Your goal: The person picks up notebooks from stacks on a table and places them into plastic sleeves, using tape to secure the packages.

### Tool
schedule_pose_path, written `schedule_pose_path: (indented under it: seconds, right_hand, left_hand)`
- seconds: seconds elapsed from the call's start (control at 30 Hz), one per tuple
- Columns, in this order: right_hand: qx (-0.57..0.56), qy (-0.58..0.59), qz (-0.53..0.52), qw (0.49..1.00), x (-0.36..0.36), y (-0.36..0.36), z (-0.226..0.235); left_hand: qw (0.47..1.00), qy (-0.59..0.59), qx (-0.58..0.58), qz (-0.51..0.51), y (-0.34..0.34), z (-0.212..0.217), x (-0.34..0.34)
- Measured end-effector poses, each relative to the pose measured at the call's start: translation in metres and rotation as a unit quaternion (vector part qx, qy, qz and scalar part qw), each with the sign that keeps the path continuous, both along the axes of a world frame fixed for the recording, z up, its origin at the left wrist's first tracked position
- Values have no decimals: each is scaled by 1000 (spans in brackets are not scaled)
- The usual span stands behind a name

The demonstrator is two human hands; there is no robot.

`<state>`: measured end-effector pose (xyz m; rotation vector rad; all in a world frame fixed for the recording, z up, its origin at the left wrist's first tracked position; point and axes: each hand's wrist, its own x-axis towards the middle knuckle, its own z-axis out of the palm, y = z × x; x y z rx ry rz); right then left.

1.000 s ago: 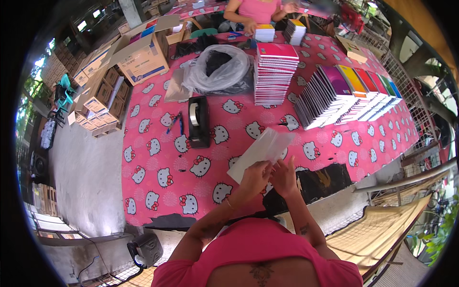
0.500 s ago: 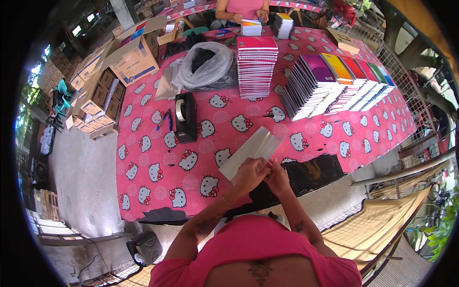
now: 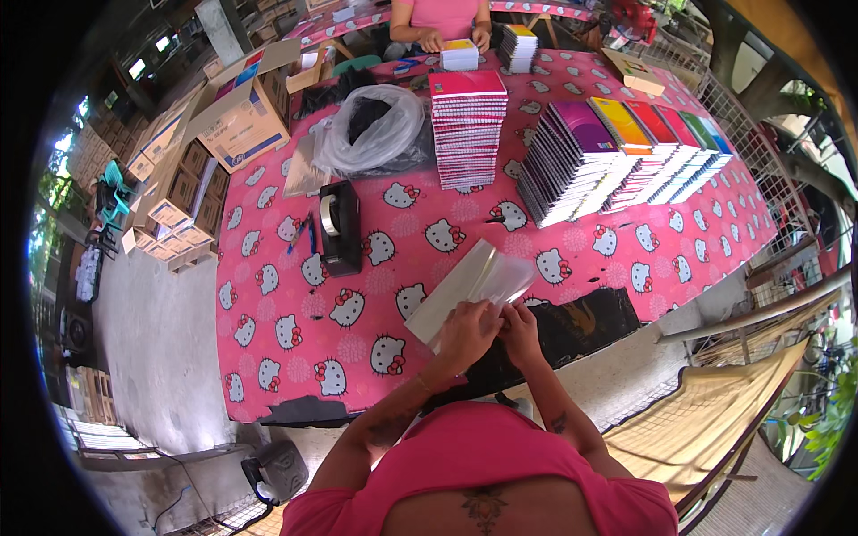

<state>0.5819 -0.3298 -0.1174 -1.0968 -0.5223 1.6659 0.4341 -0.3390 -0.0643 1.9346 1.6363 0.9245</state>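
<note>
A stack of clear plastic sleeves [image 3: 454, 284] lies slanted near the table's front edge. My left hand [image 3: 468, 334] presses on its near end with bent fingers, gripping the plastic. Close beside it, my right hand [image 3: 521, 334] pinches the near right edge of a transparent sleeve [image 3: 511, 275], which bulges up from the stack. The fingertips of both hands nearly meet, and what lies between them is partly hidden. Beneath my hands, a black patch [image 3: 572, 327] shows where the pink table cover is torn.
A black tape dispenser [image 3: 340, 234] stands left of the sleeves, beside pens [image 3: 302, 234]. Farther back are a plastic roll [image 3: 375, 129], a tall notebook stack [image 3: 467, 134] and several coloured notebook rows [image 3: 617, 152]. A co-worker [image 3: 442, 22] handles notebooks across the table. Cartons [image 3: 246, 116] stand left.
The top sleeve's right part has lifted and bulged to the right of the stack. My hands stay close together at its near end. The view has shifted slightly.
</note>
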Motion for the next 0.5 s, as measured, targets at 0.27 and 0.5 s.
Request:
schedule_pose_path:
  seconds: [0.27,0.5]
  right_hand:
    - [-4,-56,6,998,3,-10,16]
    - [-11,-134,42,990,48,5,-11]
  left_hand:
    - [994,-105,-42,12,66,-50,-121]
    - [985,0,-101,-137,123,28,-116]
